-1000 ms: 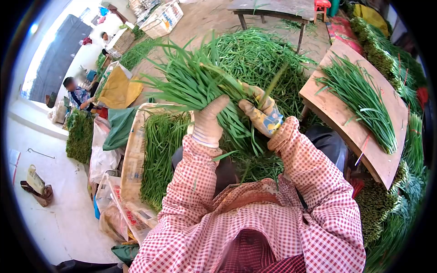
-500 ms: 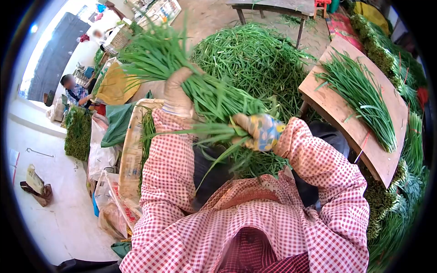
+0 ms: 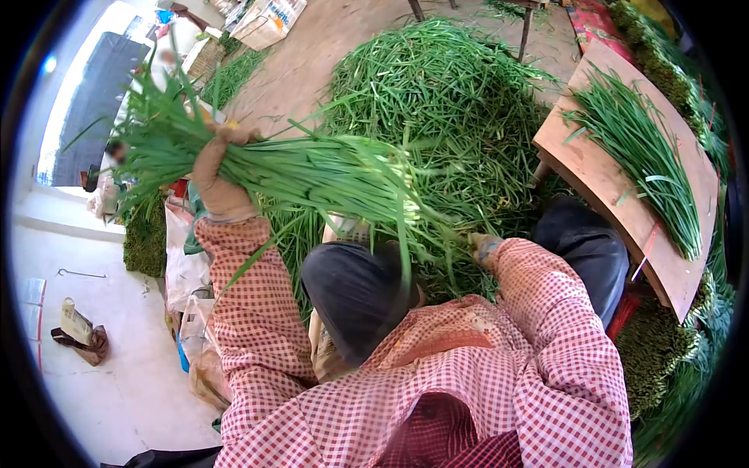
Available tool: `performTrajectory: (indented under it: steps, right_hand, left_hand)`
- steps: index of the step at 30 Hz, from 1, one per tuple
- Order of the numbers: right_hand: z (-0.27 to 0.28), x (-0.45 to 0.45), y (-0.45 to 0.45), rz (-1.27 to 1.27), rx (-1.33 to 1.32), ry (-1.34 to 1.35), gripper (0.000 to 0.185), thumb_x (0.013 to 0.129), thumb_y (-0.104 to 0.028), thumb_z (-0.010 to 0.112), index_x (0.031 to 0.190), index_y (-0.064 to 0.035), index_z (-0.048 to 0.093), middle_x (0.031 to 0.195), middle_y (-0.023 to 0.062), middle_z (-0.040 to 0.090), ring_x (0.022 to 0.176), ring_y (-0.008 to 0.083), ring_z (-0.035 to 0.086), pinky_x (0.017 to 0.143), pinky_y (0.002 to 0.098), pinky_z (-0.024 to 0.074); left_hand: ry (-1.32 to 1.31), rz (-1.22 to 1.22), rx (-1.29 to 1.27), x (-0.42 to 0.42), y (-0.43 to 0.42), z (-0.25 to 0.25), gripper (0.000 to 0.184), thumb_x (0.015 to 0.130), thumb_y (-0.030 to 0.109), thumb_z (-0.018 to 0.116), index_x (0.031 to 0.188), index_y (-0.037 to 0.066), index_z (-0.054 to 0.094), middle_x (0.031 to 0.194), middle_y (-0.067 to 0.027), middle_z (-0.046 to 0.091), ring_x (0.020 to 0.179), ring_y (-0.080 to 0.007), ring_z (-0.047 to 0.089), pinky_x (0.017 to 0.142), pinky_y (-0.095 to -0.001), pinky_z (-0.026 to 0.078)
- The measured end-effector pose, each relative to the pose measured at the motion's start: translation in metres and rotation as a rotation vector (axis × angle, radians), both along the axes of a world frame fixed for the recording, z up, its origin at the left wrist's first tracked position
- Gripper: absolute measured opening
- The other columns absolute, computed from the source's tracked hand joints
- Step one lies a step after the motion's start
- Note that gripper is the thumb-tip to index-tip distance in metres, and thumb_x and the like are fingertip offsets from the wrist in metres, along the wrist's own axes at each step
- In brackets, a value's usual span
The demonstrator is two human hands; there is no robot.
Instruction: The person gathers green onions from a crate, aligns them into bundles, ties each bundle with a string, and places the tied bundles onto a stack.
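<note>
A long bundle of green stalks [image 3: 320, 171] lies across the view, with its leafy tops at the left and pale ends near the middle. My left hand [image 3: 222, 178], in a dirty pale glove, is wrapped round it near the leafy part. Beside the pale ends, low against the heap, is my right hand [image 3: 485, 248]; its fingers are small and blurred, mostly hidden by the sleeve and loose leaves. Behind both hands rises a large heap of loose green stalks [image 3: 429, 93].
On the right, a wooden board [image 3: 577, 148] bears another bunch of stalks [image 3: 640, 148]. Stacked bundles [image 3: 655, 366] line the right edge. A white crate [image 3: 269, 23] stands at the back left. A person [image 3: 117, 150] is partly hidden behind the leaves.
My left hand has carried the bundle up and left, then lower, stretching it out sideways. My right hand has come off the bundle's middle and moved right and down. The view has shifted slightly.
</note>
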State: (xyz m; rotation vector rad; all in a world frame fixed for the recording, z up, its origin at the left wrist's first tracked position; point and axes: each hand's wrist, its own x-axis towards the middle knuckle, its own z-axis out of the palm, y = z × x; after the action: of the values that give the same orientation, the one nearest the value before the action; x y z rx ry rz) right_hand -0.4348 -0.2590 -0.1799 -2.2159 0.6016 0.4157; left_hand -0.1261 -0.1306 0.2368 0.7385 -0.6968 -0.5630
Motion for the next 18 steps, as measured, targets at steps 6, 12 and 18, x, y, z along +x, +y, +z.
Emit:
performTrajectory:
  steps: [6,12,18]
  right_hand:
    - [0.146,0.025,-0.046,-1.111,0.934,-0.422,0.042,0.092,-0.026,0.059,0.130,-0.0123,0.050,0.119,0.0100,0.062,0.083,0.0149,0.063,0.059,0.0288,0.0526]
    - [0.201,0.056,-0.021,-0.696,0.952,-0.668,0.066,0.086,-0.038,0.067,0.138,-0.0094,0.037,0.132,0.0134,0.052,0.113,0.0232,0.054,0.087,0.0328,0.0479]
    - [0.152,0.050,-0.008,-0.522,0.615,-0.587,0.049,0.092,-0.017,0.058,0.137,-0.0090,0.040,0.112,0.0077,0.061,0.093,0.0162,0.055,0.082,0.0261,0.0453]
  left_hand:
    - [-0.088,-0.260,-0.020,0.011,0.013,-0.006,0.028,0.083,0.005,0.060,0.111,0.010,0.056,0.094,-0.0024,0.061,0.089,-0.0186,0.057,0.096,-0.0436,0.042]
    - [-0.182,-0.369,-0.050,-0.046,-0.016,-0.033,0.026,0.082,0.005,0.061,0.108,0.006,0.054,0.091,-0.0051,0.061,0.083,-0.0207,0.058,0.088,-0.0446,0.045]
    - [-0.117,-0.483,-0.147,-0.088,-0.026,-0.042,0.030,0.071,0.002,0.053,0.100,0.007,0.048,0.077,-0.0009,0.043,0.074,-0.0170,0.045,0.080,-0.0380,0.038]
